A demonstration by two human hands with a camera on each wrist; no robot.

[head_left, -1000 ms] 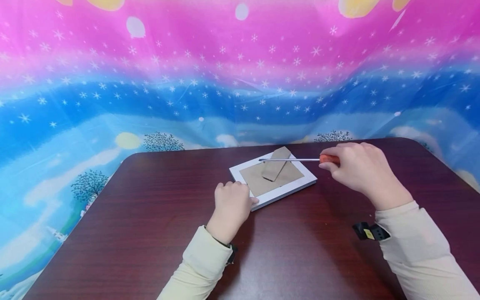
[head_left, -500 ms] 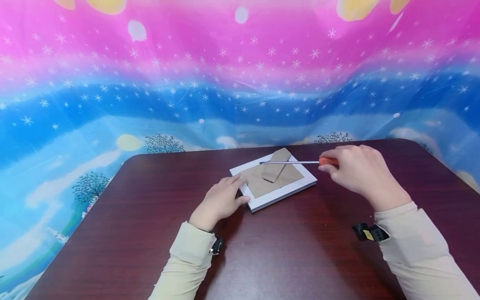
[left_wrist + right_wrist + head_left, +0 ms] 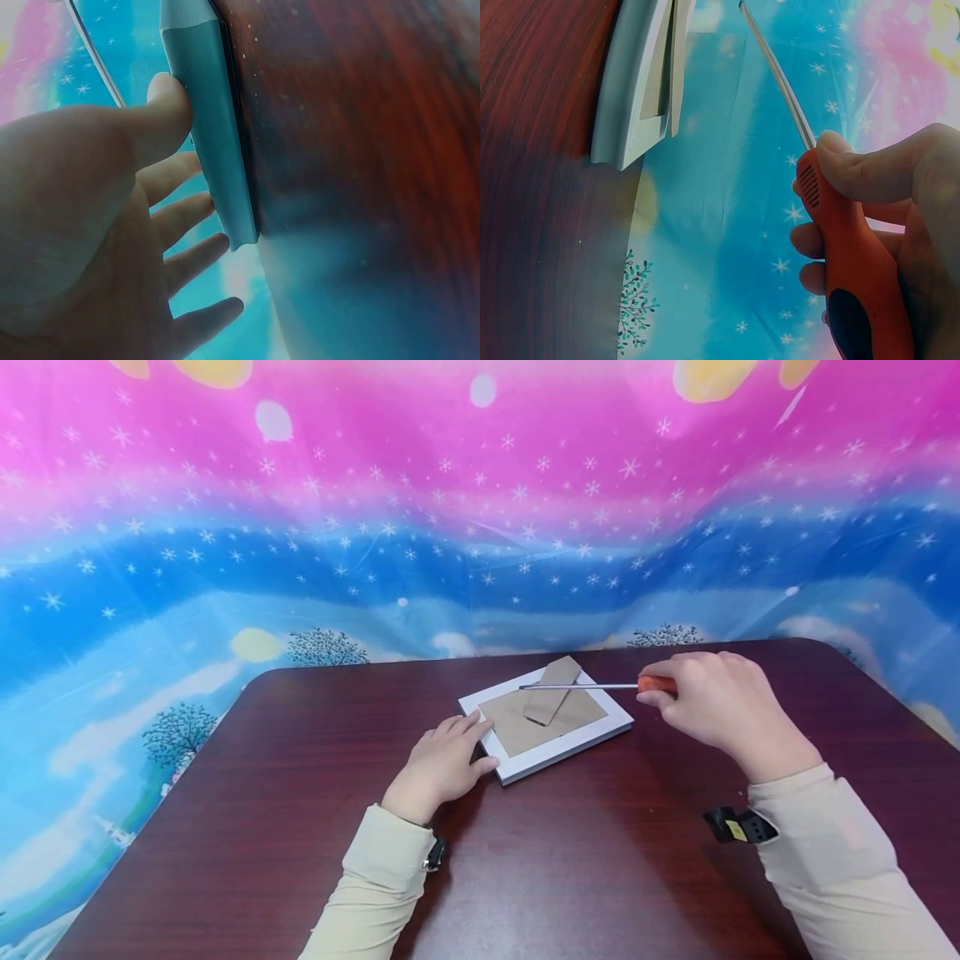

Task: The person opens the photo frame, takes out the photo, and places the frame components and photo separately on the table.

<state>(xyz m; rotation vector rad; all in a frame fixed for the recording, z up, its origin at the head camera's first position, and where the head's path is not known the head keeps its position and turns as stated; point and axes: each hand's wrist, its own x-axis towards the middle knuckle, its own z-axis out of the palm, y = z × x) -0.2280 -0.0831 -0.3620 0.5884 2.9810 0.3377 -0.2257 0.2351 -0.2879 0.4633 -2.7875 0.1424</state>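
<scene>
A white picture frame (image 3: 517,767) lies back up on the dark table, with a brown backing board (image 3: 512,731) and a brown stand flap (image 3: 551,697) set slantwise across it. My left hand (image 3: 438,764) rests at the frame's left edge with its fingers spread. In the left wrist view the thumb (image 3: 169,112) touches the side of the frame (image 3: 214,135). My right hand (image 3: 723,710) grips the orange handle of a screwdriver (image 3: 847,255). Its metal shaft (image 3: 600,686) points left above the frame, and the right wrist view shows a gap between them.
The reddish-brown wooden table (image 3: 315,752) has rounded far corners. Behind its far edge hangs a printed cloth (image 3: 450,510) with snowflakes and trees. Dark straps show at both wrists.
My left hand has gone from curled fingers at the frame's near-left corner to spread fingers along its left edge. The screwdriver has dipped slightly; over the last half second almost nothing moves.
</scene>
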